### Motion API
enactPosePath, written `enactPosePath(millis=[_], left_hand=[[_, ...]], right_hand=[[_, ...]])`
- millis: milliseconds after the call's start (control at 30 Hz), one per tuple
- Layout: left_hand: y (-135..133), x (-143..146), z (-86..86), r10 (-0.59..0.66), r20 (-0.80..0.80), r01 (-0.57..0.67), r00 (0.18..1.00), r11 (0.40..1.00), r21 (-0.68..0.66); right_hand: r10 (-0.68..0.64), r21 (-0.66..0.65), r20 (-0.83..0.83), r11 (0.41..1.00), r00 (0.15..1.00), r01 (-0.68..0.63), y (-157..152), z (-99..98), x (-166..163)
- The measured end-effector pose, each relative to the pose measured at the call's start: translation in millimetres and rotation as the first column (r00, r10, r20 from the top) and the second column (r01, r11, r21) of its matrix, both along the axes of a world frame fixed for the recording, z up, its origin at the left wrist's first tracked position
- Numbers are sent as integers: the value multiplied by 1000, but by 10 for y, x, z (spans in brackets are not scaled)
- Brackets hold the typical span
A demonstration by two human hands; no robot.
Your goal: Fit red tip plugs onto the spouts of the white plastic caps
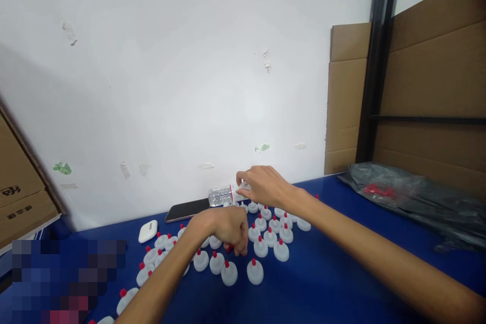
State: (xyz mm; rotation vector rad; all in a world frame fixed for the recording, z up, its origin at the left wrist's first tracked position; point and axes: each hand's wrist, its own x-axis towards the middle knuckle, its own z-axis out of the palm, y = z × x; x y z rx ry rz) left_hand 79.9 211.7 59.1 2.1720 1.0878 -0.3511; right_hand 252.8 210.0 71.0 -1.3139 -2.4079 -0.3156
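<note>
My left hand (228, 225) is closed above the blue table, its fingers curled downward. A small red cap (230, 248) shows at its fingertips. Around it stand several squat white bottles with red pointed caps, such as the front bottle (229, 274) and another bottle (255, 272) to its right. Farther back, my right hand (264, 185) has thumb and fingers bent together over a whitish thing that I cannot make out. Beneath and beside those fingers lies a clear water bottle (220, 196) with a red and white label.
Left of the water bottle are a dark phone (186, 210) and a white earbud case (148, 231). A grey plastic bag (402, 202) with red pieces covers the right side of the blue table (341, 273). Cardboard (347, 111) leans by the wall; a carton (23, 187) stands left.
</note>
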Motion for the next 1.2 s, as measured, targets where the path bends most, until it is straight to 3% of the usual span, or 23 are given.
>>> enactPosePath(millis=[100,200,333,500,833,1200], left_hand=[[72,-151,123,26,155,-39,988,995,87],[191,-357,212,93,330,-171,939,961,218],[345,-528,187,170,517,-357,839,889,288],[381,-455,109,197,645,-418,738,885,208],[340,-460,180,241,750,-453,616,887,86],[333,-478,179,323,822,-423,470,899,-112]], right_hand=[[0,9,-9,1000,1000,0,12,-7,16],[12,11,-15,1000,1000,-12,22,-8,29],[68,4,-14,998,998,-68,18,-7,16],[104,2,-13,995,994,-104,-14,-21,-34],[79,71,-62,995,995,-75,-18,4,-32],[213,209,-86,959,973,-191,23,-25,-12]])
